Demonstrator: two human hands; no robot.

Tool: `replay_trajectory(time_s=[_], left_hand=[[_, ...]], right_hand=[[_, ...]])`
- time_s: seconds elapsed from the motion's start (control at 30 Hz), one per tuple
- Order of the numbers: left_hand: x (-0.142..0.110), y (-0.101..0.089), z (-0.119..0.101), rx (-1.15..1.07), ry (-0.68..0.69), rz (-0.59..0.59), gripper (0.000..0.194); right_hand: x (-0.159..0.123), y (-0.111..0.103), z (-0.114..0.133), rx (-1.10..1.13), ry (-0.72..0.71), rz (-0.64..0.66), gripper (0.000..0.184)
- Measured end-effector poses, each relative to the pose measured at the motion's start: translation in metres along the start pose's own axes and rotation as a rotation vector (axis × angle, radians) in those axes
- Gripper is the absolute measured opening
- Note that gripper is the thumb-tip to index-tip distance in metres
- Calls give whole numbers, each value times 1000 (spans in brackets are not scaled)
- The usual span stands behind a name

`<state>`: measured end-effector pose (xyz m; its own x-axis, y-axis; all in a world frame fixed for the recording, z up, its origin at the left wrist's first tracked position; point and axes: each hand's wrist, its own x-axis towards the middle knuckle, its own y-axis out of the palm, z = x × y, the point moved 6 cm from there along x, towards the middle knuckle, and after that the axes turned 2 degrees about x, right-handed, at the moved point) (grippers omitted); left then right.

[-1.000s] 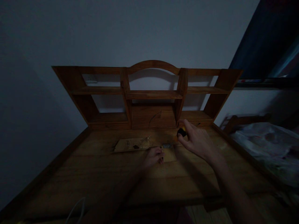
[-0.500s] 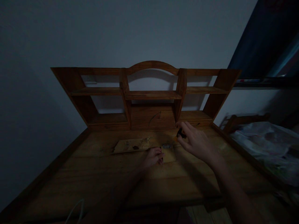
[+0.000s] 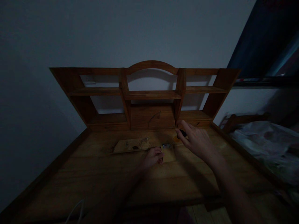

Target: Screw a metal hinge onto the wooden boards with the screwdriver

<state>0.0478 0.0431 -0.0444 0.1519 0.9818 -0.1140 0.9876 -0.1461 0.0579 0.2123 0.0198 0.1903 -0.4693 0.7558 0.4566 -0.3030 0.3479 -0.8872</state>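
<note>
No readable text, label, brand, number or sign appears anywhere in this dim view. Faint dark marks on the flat tan piece (image 3: pixel 131 145) cannot be made out as writing.

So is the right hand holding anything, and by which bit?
Yes, the right hand holds a small dark thing between thumb and fingers, but it's too dim to tell which part.

Tabletop (image 3: pixel 147 183), wooden, beneath both my grips. My left grip (image 3: pixel 154 156): fingers at a small pale block (image 3: pixel 168 155). My right grip (image 3: pixel 181 133): dark object (image 3: pixel 182 134), pinched. Left of my left grip: one torn cardboard piece (image 3: pixel 130 145), lying flat.
</note>
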Motion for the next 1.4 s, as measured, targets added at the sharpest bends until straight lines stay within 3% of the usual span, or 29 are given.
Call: replay_trajectory(time_s=[0.17,0.3,0.5,0.7,0.9,1.1,1.27,1.4], left_hand=[[-1,1,-2,-21,13,34,46],[-1,0,0,-24,15,37,47],[2,-1,4,-21,24,37,54],[2,-1,6,-10,17,40,47],[2,-1,5,-24,22,38,46],[4,-2,7,-6,28,40,53],[3,-3,6,4,60,48,49],[2,-2,5,8,46,55,49]], right_hand=[[-2,-1,5,99,-83,19,43],[-2,-1,4,64,-40,30,37],[-3,-4,7,124,-66,52,46],[-3,-2,-1,-8,29,15,38],[-5,0,4,123,-72,33,45],[-3,-1,0,-90,27,38,43],[-4,-4,5,35,-76,10,43],[-3,-1,3,-21,-31,29,35]])
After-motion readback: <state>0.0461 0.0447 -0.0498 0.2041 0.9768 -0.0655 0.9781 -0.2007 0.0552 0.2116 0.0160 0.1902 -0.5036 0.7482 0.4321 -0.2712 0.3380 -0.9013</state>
